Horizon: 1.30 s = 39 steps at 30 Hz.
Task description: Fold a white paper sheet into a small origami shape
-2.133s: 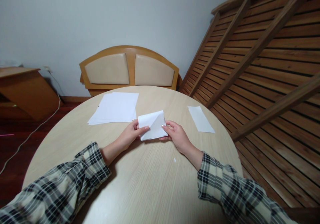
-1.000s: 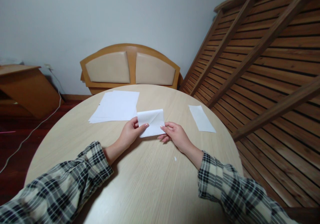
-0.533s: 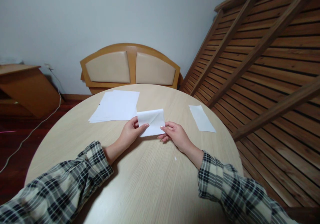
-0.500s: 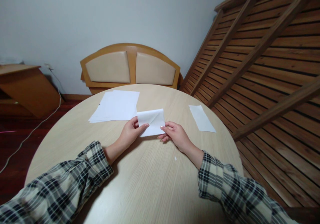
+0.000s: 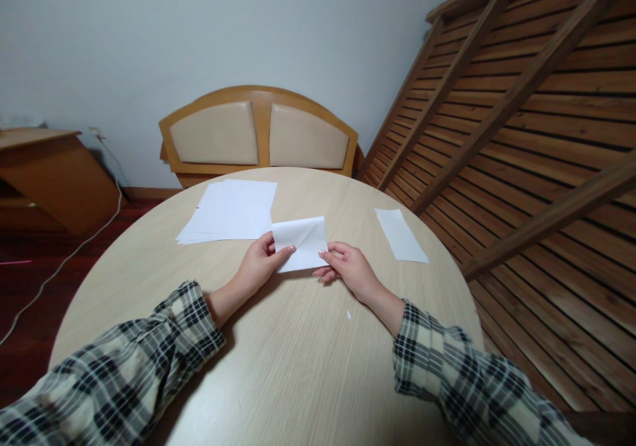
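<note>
Between my hands is a folded sheet of white paper [image 5: 301,237], roughly rectangular, with a diagonal crease across its face. My left hand [image 5: 258,260] pinches its left side, thumb on the front and fingers behind. At the lower right corner my right hand [image 5: 348,267] grips it between thumb and fingers. The paper is tilted toward me over the round wooden table [image 5: 298,373]. Just beyond my left hand lies a stack of white paper sheets [image 5: 231,211].
Toward the table's right edge lie narrow strips of white paper [image 5: 401,236]. A tiny paper scrap [image 5: 348,315] is near my right wrist. Behind the table stands a padded wooden headboard [image 5: 263,128]; a slatted wooden frame [image 5: 521,134] leans at the right. A white cable [image 5: 69,247] crosses the floor.
</note>
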Tool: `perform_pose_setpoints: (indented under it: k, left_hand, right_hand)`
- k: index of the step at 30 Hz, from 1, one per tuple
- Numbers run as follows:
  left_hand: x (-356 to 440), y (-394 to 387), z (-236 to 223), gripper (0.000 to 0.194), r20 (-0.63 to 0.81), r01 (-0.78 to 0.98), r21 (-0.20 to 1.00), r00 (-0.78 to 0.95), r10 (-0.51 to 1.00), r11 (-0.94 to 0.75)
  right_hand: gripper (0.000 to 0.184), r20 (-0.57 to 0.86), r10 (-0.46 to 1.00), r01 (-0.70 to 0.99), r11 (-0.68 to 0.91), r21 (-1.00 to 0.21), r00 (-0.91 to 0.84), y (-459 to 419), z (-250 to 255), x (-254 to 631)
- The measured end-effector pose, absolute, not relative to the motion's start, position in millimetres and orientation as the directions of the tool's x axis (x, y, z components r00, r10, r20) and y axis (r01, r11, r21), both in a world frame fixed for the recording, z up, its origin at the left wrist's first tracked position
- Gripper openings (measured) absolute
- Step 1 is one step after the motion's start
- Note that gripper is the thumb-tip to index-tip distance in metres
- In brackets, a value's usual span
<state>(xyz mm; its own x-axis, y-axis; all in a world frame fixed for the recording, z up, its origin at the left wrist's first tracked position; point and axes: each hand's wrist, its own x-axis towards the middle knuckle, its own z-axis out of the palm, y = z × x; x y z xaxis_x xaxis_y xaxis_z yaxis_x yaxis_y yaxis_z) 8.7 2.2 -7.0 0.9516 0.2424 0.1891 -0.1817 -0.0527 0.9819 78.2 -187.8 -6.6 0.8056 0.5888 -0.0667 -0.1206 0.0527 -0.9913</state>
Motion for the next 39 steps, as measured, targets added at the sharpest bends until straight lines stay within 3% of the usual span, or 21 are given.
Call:
perform_pose_setpoints:
  k: [11, 20, 26, 39]
  left_hand:
    - [9.7, 2.9, -6.4, 0.041, 0.212, -0.205, 0.977, 0.935, 0.285, -0.052]
    - [7.7, 0.5, 0.0, 0.040, 0.206, -0.197, 0.979, 0.934, 0.291, -0.061]
    - [6.2, 0.6, -0.5, 0.041, 0.175, -0.163, 0.984, 0.952, 0.251, -0.068]
    - [3.1, -1.4, -5.3, 0.040, 0.103, -0.107, 0.992, 0.992, 0.069, 0.062]
  right_hand:
    - [0.025, -0.088, 0.623, -0.155, 0.055, -0.986, 0.777, -188.6, -3.8, 76.5]
    - [0.029, -0.028, 0.617, -0.087, 0.065, -0.994, 0.786, -189.2, -6.5, 78.2]
    - [0.032, -0.063, 0.611, -0.113, 0.045, -0.993, 0.790, -189.9, -5.0, 78.0]
    - [0.029, 0.004, 0.553, -0.108, 0.170, -0.980, 0.833, -192.0, -2.0, 76.7]
